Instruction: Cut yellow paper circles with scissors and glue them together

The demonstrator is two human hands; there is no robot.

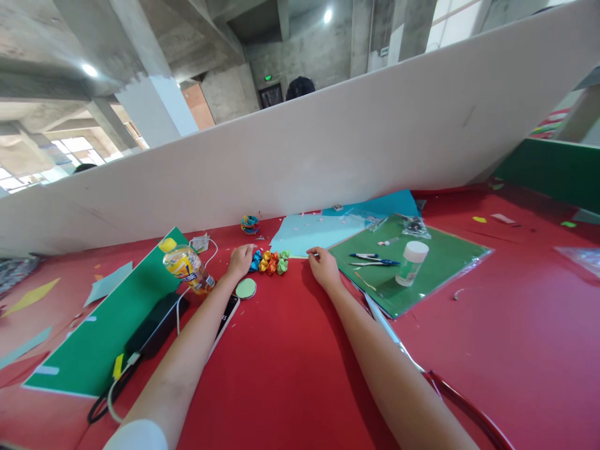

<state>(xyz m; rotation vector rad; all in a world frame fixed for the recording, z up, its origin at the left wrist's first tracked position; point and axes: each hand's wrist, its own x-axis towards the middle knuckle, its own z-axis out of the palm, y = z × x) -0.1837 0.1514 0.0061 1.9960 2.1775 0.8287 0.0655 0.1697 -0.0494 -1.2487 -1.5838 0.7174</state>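
Note:
A row of small crumpled paper pieces [269, 262] in blue, yellow, orange and green lies on the red table in front of me. Just left of the blue piece rests my left hand [240, 260], its fingertips at or very near that piece. My right hand [323, 266] lies to the right of the green piece, apart from it, with loosely bent fingers and nothing visible in them. Below my left hand is a round pale-green lid or disc [246, 288]. A phone [227, 317] lies partly under my left forearm.
A green mat [440, 275] on the right carries a white-capped bottle [411, 264], pens or compasses [375, 260] and a small bag [415, 227]. Scissors [389, 328] lie beside my right forearm. A drink bottle [190, 269], black power box [157, 325] and cables stand left. A white partition [290, 162] runs behind.

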